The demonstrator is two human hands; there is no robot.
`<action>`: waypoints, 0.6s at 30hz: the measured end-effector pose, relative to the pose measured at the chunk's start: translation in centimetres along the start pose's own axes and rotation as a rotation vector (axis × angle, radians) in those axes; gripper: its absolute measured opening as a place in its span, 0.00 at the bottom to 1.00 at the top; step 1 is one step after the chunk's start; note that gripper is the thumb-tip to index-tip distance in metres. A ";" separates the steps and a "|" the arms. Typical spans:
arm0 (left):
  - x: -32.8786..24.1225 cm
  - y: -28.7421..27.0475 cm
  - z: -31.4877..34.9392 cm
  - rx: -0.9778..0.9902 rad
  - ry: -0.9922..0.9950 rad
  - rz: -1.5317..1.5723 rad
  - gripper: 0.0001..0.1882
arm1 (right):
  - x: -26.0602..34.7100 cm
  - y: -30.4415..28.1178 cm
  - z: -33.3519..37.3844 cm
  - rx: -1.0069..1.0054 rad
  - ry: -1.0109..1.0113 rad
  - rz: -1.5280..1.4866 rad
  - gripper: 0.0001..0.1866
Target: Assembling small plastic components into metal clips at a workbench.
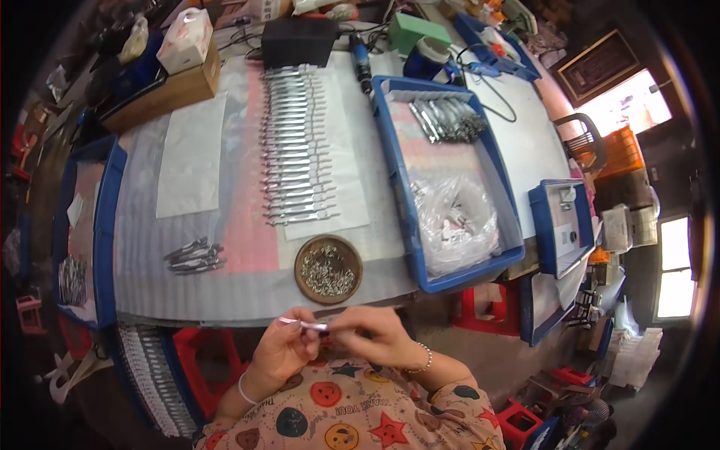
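Close to my body, just off the table's near edge, my left hand (pixel 281 351) and my right hand (pixel 379 334) meet around a slim silver rod-shaped piece (pixel 306 325). Left fingers pinch one end, and the right fingers close on the darker other end. Directly beyond them stands a round brown bowl (pixel 300 289) filled with small metal parts (pixel 330 274). Past the bowl, a long row of similar silver pieces (pixel 296 150) lies side by side on white paper. A small pile of dark and silver pieces (pixel 195 256) rests to the left.
On the right, a blue tray (pixel 420 281) holds bundled metal pieces and a clear plastic bag (pixel 454 225). Another blue tray (pixel 107 232) stands at the left. A black box (pixel 298 43) and a blue-black power tool (pixel 361 64) are at the back. Red stools (pixel 210 367) stand below.
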State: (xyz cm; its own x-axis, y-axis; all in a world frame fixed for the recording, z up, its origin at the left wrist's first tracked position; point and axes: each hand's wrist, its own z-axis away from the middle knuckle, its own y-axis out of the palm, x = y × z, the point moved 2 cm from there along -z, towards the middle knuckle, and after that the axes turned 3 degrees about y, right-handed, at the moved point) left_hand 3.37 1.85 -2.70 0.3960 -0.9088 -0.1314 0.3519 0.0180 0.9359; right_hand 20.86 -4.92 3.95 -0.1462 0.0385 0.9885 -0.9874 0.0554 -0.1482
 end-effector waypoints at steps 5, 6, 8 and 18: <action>-1.2 0.0 0.2 -0.025 0.070 -0.101 0.11 | 3.9 -6.2 -1.7 0.273 0.097 0.158 0.18; -1.3 -0.2 0.2 -0.017 0.088 -0.130 0.11 | 3.7 -8.3 -2.5 0.107 0.014 0.221 0.17; -1.5 0.2 0.4 -0.011 0.106 -0.170 0.11 | 2.6 -13.1 -5.1 -0.260 -0.025 0.400 0.11; -0.9 -0.1 1.0 0.050 0.128 -0.235 0.12 | -7.9 -29.8 -20.9 -0.613 0.092 1.177 0.10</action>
State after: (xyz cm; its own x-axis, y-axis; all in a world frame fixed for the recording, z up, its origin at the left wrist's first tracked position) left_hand 2.12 2.21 -2.30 0.4138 -0.8254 -0.3839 0.4060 -0.2101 0.8894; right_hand 52.70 14.01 -0.06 -0.8602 0.4385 0.2603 -0.0852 0.3795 -0.9212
